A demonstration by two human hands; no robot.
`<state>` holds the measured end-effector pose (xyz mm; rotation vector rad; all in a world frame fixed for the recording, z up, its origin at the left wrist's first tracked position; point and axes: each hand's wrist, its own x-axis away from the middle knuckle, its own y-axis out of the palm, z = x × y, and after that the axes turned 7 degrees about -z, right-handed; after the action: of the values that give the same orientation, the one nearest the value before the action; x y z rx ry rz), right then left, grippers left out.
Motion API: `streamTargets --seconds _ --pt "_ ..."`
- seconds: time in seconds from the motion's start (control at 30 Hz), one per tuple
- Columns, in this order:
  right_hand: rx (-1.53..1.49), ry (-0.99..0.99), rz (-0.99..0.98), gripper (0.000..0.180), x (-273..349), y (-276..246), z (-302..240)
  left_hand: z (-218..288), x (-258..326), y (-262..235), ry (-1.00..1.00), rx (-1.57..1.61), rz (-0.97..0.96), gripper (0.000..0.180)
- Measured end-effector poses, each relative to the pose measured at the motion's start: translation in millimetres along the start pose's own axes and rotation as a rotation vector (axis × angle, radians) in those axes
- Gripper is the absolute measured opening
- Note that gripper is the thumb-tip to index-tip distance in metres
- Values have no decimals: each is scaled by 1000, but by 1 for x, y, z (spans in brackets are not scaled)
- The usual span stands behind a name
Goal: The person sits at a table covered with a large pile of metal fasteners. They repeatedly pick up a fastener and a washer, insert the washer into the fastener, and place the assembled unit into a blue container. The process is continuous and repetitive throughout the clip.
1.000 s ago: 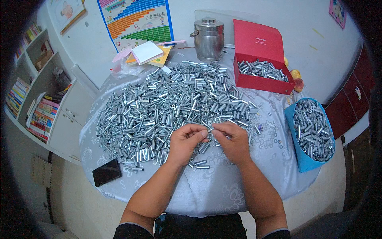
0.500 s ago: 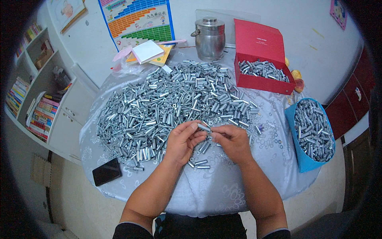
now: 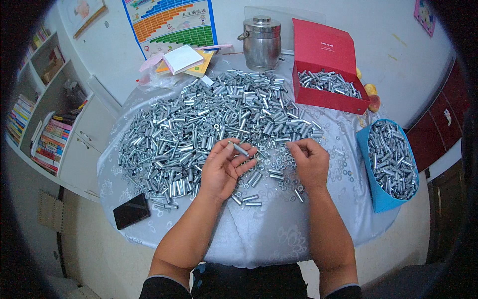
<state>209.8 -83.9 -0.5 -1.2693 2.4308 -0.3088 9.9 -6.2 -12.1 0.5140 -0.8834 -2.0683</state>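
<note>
My left hand (image 3: pixel 221 169) is turned palm up, its thumb and index finger closed on a silver metal sleeve (image 3: pixel 239 149) that slants down to the right. To its right, my right hand (image 3: pixel 309 162) hovers over the loose washers with thumb and fingertips pinched together; whatever they may hold is too small to tell. Beyond both hands spreads a large heap of silver metal sleeves and rods (image 3: pixel 184 132). Below the hands, a few separate sleeves (image 3: pixel 253 203) and scattered washers (image 3: pixel 286 162) lie on the shiny grey tablecloth (image 3: pixel 259 234).
A red box (image 3: pixel 328 102) with a raised lid and a blue bin (image 3: pixel 372 164), both full of metal parts, stand at the right. A steel pot (image 3: pixel 262 45) and notepads (image 3: pixel 184 60) are at the back. A black phone (image 3: pixel 131 211) lies at the left table edge.
My right hand has come away from the sleeve and moved right. My left hand keeps the sleeve, its other fingers now more spread. Another sleeve now lies beside my right wrist.
</note>
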Motion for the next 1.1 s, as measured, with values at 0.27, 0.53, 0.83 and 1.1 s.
streamTargets --seconds 0.27,0.53,0.83,1.1 --pt "361 -398 -153 8 -2 10 20 -4 -1 4 3 -98 15 18" --pt "502 -463 -347 8 -3 24 21 -7 -1 7 -35 -233 105 29" --pt "583 -329 -444 19 -3 24 14 -8 0 10 -23 -283 147 31" --pt "616 -234 -479 13 -4 26 7 -8 0 9 -27 -283 147 31"
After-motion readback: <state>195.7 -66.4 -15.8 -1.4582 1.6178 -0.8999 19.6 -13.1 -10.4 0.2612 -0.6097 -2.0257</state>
